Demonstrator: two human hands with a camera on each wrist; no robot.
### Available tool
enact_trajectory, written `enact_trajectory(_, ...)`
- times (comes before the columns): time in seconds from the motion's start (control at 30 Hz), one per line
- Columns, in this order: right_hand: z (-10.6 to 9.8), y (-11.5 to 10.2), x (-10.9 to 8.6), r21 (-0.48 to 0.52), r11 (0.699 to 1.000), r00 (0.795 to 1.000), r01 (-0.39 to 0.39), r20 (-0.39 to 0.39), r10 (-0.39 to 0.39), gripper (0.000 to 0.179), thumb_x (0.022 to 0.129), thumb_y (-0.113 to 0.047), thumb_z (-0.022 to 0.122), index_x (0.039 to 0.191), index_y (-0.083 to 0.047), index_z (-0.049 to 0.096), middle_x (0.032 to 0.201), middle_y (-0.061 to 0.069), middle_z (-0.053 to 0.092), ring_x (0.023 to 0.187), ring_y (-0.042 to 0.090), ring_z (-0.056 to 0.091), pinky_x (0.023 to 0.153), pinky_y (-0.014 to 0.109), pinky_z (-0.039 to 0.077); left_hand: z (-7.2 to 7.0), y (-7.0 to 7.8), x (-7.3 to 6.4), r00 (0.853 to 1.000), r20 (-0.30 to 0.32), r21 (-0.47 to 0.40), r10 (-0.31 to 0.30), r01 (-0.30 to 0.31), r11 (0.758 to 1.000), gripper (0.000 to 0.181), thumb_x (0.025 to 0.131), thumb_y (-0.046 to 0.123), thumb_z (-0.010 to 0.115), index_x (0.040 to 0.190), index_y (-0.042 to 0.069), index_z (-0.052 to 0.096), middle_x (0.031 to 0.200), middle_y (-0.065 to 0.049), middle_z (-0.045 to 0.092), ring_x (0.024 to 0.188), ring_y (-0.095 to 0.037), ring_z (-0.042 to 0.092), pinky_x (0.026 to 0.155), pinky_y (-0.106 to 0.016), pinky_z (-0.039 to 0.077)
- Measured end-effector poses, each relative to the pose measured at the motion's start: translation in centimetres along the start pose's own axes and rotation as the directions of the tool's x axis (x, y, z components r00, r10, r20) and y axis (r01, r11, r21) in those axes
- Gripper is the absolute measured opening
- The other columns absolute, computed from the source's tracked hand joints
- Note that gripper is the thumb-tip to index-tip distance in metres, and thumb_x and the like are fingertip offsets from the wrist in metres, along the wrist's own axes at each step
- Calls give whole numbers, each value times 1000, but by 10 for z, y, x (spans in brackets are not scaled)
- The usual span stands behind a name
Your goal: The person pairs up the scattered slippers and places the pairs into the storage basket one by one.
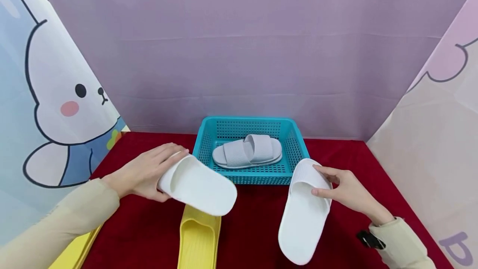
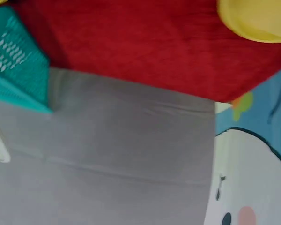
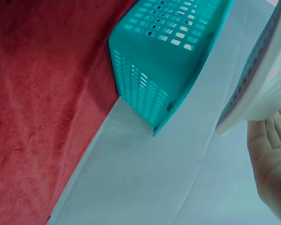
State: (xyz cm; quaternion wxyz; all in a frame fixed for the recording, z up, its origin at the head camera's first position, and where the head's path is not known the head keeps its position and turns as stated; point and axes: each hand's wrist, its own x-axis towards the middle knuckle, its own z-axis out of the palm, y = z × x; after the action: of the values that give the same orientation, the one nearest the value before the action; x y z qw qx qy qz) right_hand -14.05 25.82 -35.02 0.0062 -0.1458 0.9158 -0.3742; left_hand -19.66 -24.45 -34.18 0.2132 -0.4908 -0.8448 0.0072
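My left hand (image 1: 149,173) grips a white slipper (image 1: 205,186) by its strap end, the sole's heel pointing right and down. Another white slipper (image 1: 303,223) hangs from my right hand (image 1: 349,190), with the thumb and fingers pinching the side of its strap. In the right wrist view this slipper (image 3: 262,89) shows edge-on beside the hand (image 3: 271,159). Both slippers are in front of a teal basket (image 1: 257,179), in which light grey slippers (image 1: 239,152) lie, seemingly one upon the other. The left wrist view does not show the left hand.
A yellow slipper (image 1: 198,240) lies on the dark red cloth (image 1: 254,227) below the left white slipper, which partly covers its toe. More yellow footwear (image 1: 71,252) shows beneath the left sleeve. Behind the basket hangs a purple-grey curtain (image 1: 239,65); printed sheets flank both sides.
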Motion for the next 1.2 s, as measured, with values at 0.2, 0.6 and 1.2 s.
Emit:
enact_trajectory(0.2, 1, -5, 4, -7, 1000, 998, -14, -65, 13, 70, 78, -32, 72, 134, 0, 45, 124, 19, 55, 100, 32, 59, 68, 28, 56, 1, 5, 18, 995, -92, -5, -46, 45, 999, 109, 48, 52, 77, 136, 4, 35, 129, -11, 45, 117, -26, 40, 86, -44, 50)
enact_trajectory(0.6, -2, -12, 5, 17, 996, 977, -86, -196, 87, 71, 80, -35, 69, 136, -2, 42, 121, 21, 56, 95, 31, 59, 66, 28, 56, 14, 29, 44, 975, -176, -30, -135, 132, 991, 105, 50, 51, 78, 136, 6, 37, 125, -12, 49, 113, -28, 47, 89, -44, 49)
enact_trajectory(1.2, 4, -18, 11, 99, 988, 936, -117, -322, 143, 70, 81, -37, 68, 136, -3, 42, 127, 20, 53, 98, 31, 60, 70, 23, 54, 25, 43, 63, 938, -134, -59, -319, 314, 948, 105, 50, 53, 79, 134, 5, 39, 126, -10, 51, 114, -27, 48, 90, -43, 49)
